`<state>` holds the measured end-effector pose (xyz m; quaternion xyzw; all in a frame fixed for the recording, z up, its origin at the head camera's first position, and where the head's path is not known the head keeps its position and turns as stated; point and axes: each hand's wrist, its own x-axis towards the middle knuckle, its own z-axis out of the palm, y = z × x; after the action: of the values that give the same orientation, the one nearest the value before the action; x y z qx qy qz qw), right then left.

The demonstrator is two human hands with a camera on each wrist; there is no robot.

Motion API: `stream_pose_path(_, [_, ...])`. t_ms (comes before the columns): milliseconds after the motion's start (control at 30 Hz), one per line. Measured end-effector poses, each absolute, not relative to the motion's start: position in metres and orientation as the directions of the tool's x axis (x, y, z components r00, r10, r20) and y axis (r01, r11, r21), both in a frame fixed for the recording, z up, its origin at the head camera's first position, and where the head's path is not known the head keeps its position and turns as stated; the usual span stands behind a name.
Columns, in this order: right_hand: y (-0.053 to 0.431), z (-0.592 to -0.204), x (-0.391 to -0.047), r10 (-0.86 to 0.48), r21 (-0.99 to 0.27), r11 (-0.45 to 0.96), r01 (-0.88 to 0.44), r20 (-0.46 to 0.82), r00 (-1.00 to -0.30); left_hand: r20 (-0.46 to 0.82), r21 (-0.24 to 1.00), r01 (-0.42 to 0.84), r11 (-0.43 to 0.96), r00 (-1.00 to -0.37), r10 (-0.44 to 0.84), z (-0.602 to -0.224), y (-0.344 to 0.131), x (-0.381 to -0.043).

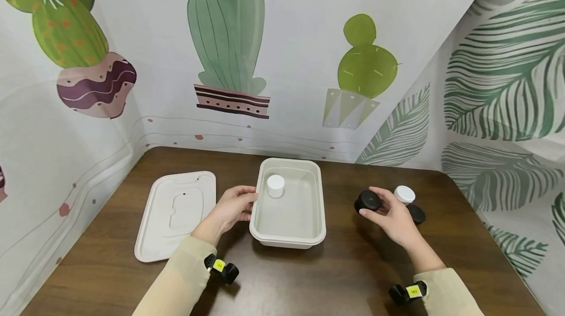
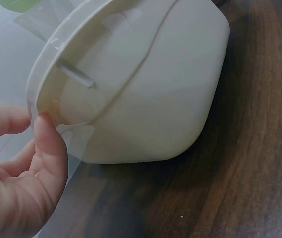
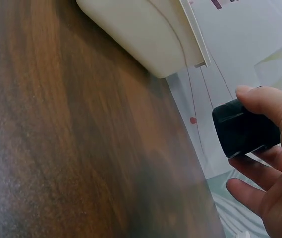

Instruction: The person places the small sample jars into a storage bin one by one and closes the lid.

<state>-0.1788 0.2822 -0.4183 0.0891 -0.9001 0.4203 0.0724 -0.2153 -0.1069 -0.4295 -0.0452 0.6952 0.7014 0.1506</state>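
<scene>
A pale grey plastic box (image 1: 291, 223) stands uncovered on the table, with a small white round jar (image 1: 275, 186) inside near its far left corner. My left hand (image 1: 234, 206) holds the box's left rim; in the left wrist view the thumb and a finger pinch the rim (image 2: 33, 89). To the right of the box, my right hand (image 1: 390, 213) grips a small black round jar (image 1: 369, 200) between thumb and fingers, above the tabletop. Just beyond that hand are a second white jar (image 1: 404, 194) and another black round piece (image 1: 416, 213), partly hidden by the hand.
A flat pale lid (image 1: 185, 213) with a recessed middle lies left of the box, near the left forearm. The brown wooden table (image 1: 300, 276) meets a cloth backdrop (image 1: 300, 61) printed with cacti and leaves along its far edge.
</scene>
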Motion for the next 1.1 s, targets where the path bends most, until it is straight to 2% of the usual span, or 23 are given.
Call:
stream_pose_path(800, [0.264,-0.422,-0.19,-0.142,-0.779,0.566,-0.27,0.23,-0.963,-0.275,0.961,-0.275,0.016,-0.952,0.134,-0.43,-0.104,-0.216])
stream_pose_path(1100, [0.251,-0.417,-0.193,-0.146,-0.755,0.596,-0.273,0.233,-0.961,-0.27,0.962,-0.272,0.006,-0.953,0.136,-0.433,-0.103,-0.215])
